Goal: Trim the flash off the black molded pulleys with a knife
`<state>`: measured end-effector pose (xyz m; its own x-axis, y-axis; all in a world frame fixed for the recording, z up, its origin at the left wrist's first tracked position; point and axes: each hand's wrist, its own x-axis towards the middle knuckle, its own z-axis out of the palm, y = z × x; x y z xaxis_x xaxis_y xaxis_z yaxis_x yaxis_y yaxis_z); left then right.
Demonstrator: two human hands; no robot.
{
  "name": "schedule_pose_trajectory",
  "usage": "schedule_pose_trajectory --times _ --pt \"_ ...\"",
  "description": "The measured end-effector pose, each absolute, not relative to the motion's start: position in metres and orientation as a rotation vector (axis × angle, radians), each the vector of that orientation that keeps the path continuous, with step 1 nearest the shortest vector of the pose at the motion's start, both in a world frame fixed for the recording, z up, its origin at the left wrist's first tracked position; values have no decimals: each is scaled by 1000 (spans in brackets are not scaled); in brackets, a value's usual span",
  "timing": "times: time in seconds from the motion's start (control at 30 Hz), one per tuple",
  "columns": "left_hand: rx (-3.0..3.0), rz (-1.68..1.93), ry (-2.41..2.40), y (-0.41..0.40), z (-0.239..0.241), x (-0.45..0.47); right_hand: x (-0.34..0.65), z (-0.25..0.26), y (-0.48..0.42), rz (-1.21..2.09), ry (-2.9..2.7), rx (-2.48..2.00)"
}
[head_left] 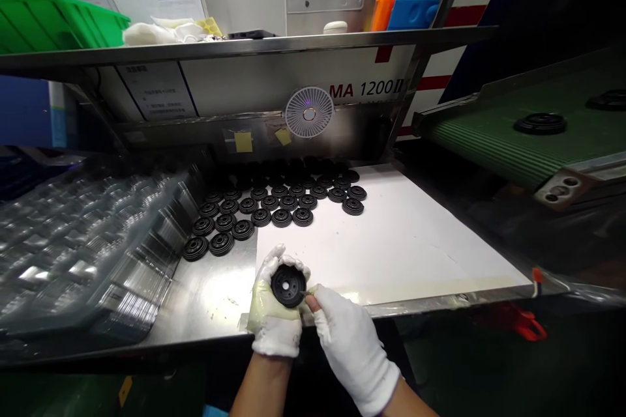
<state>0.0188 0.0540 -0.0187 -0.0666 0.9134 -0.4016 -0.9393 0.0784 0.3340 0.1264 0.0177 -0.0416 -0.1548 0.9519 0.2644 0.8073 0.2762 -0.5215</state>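
Open room lies at 1 to 3 o'clock from the hands, across a broad white paper sheet [396, 241] on a stainless steel table [210, 300]; the table's front edge runs just below both wrists, and the sheet's near edge passes just behind the right hand. The left hand [274, 320], in a stained white cotton glove, holds a black ribbed rubber disc [288, 286] over the table at the sheet's near left corner; its fingers curl around the disc's rim from the left, closed and gripping. The right hand [349, 345], in a white glove with cut-off fingertips, comes in from 5 o'clock; its bare thumb and forefinger [311, 301] pinch together at the disc's right rim, and whether anything small lies between them is too small to tell. At 11 o'clock, rows of matching black ribbed discs [259, 208] sit on the steel, well clear of the hands; stacked clear plastic blister trays [88, 247] fill 9 o'clock; a green ribbed conveyor belt [503, 127] carrying a black disc [540, 123] stands at 2 o'clock.
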Motion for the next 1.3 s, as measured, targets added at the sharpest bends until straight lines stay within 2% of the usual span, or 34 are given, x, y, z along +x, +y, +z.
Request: schedule_pose_trajectory --times 0.23,0.43,0.8,1.07,1.3 --pt "-116 1623 556 60 -22 22 113 -39 10 377 -2025 -1547" --pt "28 1484 614 53 -21 19 125 -38 16 342 -1990 -1597" --pt "-103 1607 598 60 -23 23 114 -40 8 312 -2010 -1551" --pt "-6 1438 648 54 -20 21 128 -44 15 284 -1986 -1651" --pt "-137 1596 628 60 -23 25 114 -42 6 294 -1994 -1583"
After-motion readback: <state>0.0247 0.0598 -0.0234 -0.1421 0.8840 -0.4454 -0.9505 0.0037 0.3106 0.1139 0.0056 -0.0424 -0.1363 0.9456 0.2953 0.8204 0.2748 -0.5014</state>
